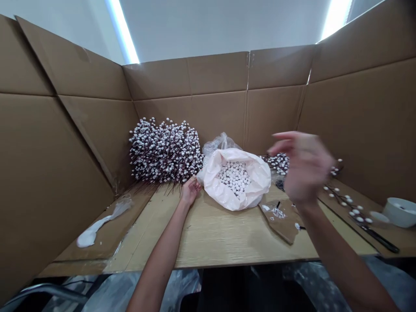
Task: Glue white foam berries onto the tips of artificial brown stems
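A pink-white plastic bag (216, 190) full of small white foam berries (236, 178) stands with its mouth wide in the middle of the table. Just left of it, my left hand (191, 190) rests with curled, closed fingers; whatever they hold is hidden. Behind that hand lies a thick bundle of white-berry stems (164, 149) with dark red stalks. My right hand (305, 164) is raised to the right of the bag, smeared by motion, so its grip is unclear. Below it lies a brown cardboard piece (282, 223) with white glue smears and a dark stick on it.
Cardboard walls (217, 112) close in the back and sides. A flattened bag of white glue (97, 229) lies at the left. On the right are a berry branch (349, 203), a black-handled tool (383, 240), a white roll (400, 212) and more berry stems (280, 164).
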A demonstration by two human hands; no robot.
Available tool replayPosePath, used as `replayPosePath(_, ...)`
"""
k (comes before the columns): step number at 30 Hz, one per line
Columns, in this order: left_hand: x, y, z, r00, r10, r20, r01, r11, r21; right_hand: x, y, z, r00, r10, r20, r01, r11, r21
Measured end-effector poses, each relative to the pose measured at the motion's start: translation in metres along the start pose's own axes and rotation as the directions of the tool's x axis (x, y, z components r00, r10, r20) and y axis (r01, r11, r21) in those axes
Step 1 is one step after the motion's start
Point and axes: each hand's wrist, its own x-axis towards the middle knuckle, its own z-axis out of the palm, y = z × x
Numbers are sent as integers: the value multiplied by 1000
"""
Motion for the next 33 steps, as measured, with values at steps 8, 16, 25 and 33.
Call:
replayPosePath(8, 8, -12, -2, 967, 251, -54, -214, 904, 369, 25, 103, 33, 871, 274, 407, -223, 960, -169)
replayPosePath(16, 7, -14, 4, 962, 262, 77, -258, 777, 575, 17, 91, -27, 845, 347, 407, -299, 937, -179)
replayPosePath(25, 8, -12, 9, 932, 341, 120, -331, 675, 660, 24, 125, -115, 919, 391, -51, -394, 909, -136)
replayPosePath(33, 8, -15, 10, 918, 369, 148, -360, 614, 702, 14, 150, -121, 873, 230, -430, -276, 960, -45)
